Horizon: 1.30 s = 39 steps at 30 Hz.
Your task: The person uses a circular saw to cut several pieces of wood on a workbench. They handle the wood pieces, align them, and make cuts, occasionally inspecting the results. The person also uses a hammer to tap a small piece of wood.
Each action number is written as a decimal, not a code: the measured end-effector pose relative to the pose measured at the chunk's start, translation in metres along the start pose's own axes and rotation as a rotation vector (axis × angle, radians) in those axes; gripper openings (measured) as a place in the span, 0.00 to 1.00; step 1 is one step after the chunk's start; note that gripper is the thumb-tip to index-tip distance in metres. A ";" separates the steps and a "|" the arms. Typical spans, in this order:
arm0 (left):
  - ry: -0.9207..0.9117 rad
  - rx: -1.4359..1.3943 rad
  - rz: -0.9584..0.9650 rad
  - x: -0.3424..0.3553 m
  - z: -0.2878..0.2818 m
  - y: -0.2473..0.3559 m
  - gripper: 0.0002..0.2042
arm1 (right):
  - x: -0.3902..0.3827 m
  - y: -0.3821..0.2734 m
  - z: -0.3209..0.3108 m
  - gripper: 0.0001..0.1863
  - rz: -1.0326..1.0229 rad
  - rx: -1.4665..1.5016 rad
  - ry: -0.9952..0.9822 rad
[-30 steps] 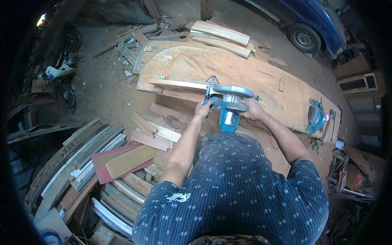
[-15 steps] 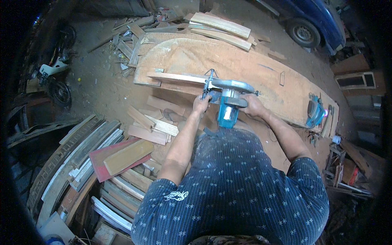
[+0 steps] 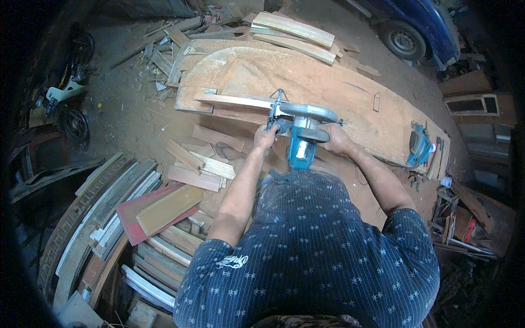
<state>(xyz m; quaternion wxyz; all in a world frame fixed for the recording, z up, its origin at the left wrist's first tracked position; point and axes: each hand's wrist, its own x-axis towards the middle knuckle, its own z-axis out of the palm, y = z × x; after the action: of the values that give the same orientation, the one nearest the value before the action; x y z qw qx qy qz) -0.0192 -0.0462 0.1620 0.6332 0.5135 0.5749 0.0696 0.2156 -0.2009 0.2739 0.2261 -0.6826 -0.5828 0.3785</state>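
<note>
A teal circular saw (image 3: 302, 150) with a silver blade guard sits at the near edge of a wide wooden worktable (image 3: 306, 71). My right hand (image 3: 337, 140) is wrapped round its handle on the right side. On the left, my left hand (image 3: 265, 138) is closed on the saw's front part, beside the dark metal base. From the saw's left side a narrow wooden plank (image 3: 235, 100) extends along the table's near edge. The blade is hidden by the guard, and most of my left fingers are covered by the saw's front.
A teal power tool (image 3: 419, 147) rests at the table's right end. Planks (image 3: 292, 30) lie on its far side. Offcuts (image 3: 199, 164) litter the floor left of me, near stacked boards (image 3: 109, 218). A motorbike (image 3: 68, 109) stands far left, a blue vehicle (image 3: 424, 33) far right.
The whole view has shifted slightly left and up. Both hands keep their hold on the saw, which stays at nearly the same spot by the plank.
</note>
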 end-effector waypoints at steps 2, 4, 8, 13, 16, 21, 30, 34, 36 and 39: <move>-0.006 0.022 -0.024 -0.002 -0.003 0.003 0.17 | 0.001 0.000 0.000 0.14 0.034 0.000 -0.019; -0.025 0.046 -0.045 -0.002 -0.006 0.006 0.17 | 0.001 0.003 0.002 0.13 0.043 -0.005 -0.017; -0.040 0.001 -0.060 -0.002 -0.008 0.004 0.17 | 0.002 0.008 0.007 0.14 0.037 0.007 -0.017; -0.015 -0.010 -0.005 -0.004 -0.007 0.003 0.16 | 0.003 0.001 0.003 0.14 0.054 -0.026 -0.035; -0.012 -0.016 -0.015 -0.003 -0.007 0.004 0.17 | 0.004 -0.001 0.002 0.15 0.046 -0.036 -0.027; -0.027 0.011 -0.026 0.000 -0.012 0.003 0.18 | 0.004 -0.002 0.005 0.15 0.021 -0.036 0.005; 0.008 -0.079 0.026 0.002 -0.009 -0.006 0.16 | 0.005 -0.005 0.005 0.12 0.043 0.088 -0.014; 0.016 -0.051 0.012 -0.001 -0.011 -0.001 0.16 | 0.005 -0.006 0.004 0.11 -0.007 0.033 0.008; 0.005 -0.016 -0.001 0.000 -0.013 0.000 0.17 | 0.006 -0.004 0.005 0.11 -0.026 0.000 0.015; -0.005 0.041 -0.029 0.001 -0.016 0.001 0.20 | 0.006 -0.010 0.003 0.11 0.003 0.025 -0.010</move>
<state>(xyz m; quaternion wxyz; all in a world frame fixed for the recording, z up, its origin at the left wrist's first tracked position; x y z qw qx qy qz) -0.0310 -0.0358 0.1654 0.6248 0.5182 0.5821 0.0474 0.2075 -0.1931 0.2776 0.2310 -0.6789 -0.5781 0.3894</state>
